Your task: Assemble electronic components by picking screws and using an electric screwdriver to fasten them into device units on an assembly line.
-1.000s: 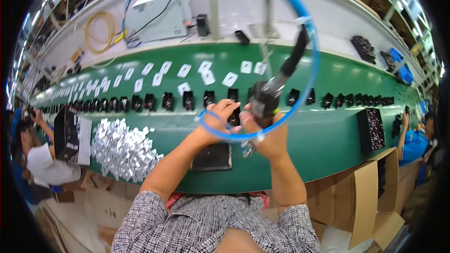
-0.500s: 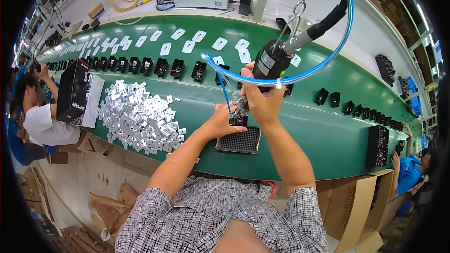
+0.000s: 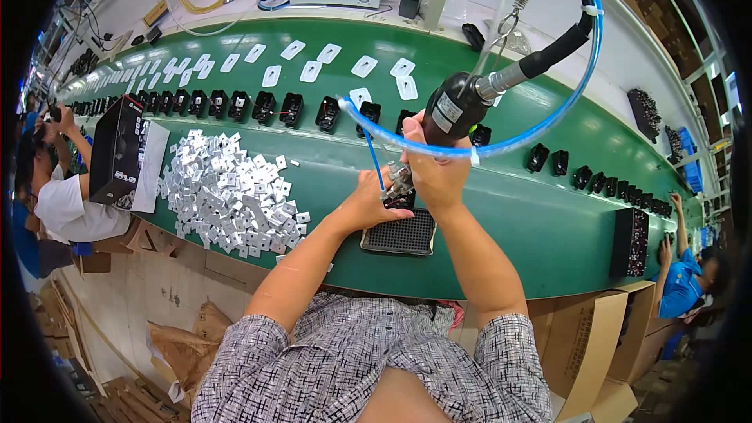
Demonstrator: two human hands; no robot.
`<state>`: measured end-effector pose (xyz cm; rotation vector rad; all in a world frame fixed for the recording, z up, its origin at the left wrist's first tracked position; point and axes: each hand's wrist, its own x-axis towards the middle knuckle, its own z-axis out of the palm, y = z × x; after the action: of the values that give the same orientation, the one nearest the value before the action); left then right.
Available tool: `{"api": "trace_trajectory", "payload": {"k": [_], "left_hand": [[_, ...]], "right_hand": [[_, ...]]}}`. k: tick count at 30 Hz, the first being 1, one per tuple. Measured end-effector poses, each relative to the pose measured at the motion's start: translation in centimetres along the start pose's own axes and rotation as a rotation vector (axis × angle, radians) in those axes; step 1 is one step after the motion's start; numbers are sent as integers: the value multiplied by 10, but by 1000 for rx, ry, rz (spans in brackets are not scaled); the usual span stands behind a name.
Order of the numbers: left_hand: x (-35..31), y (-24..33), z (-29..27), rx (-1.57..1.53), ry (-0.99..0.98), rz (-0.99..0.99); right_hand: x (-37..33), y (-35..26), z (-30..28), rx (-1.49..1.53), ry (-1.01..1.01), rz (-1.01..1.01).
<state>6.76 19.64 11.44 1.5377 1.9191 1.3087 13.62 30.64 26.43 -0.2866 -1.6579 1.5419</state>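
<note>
The person wears a short-sleeved shirt (image 3: 352,360) in a fine black-and-white check — the pattern is small and dense, reading as grey from above. The sleeves (image 3: 243,352) end above the elbow, with a plain hemmed edge; both forearms are bare below them. The left hand (image 3: 368,204) and right hand (image 3: 435,176) are bare — no gloves, rings, watch or wristband are visible on either.
</note>
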Motion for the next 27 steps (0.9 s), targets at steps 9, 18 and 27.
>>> {"api": "trace_trajectory", "payload": {"k": [9, 18, 27], "left_hand": [[-3, 8, -3, -1, 31, -13], [0, 8, -4, 57, 64, 88], [-2, 12, -5, 37, 86, 77]], "right_hand": [[18, -51, 3, 16, -5, -15], [2, -26, -11, -49, -9, -27], [-5, -20, -8, -39, 11, -6]]}}
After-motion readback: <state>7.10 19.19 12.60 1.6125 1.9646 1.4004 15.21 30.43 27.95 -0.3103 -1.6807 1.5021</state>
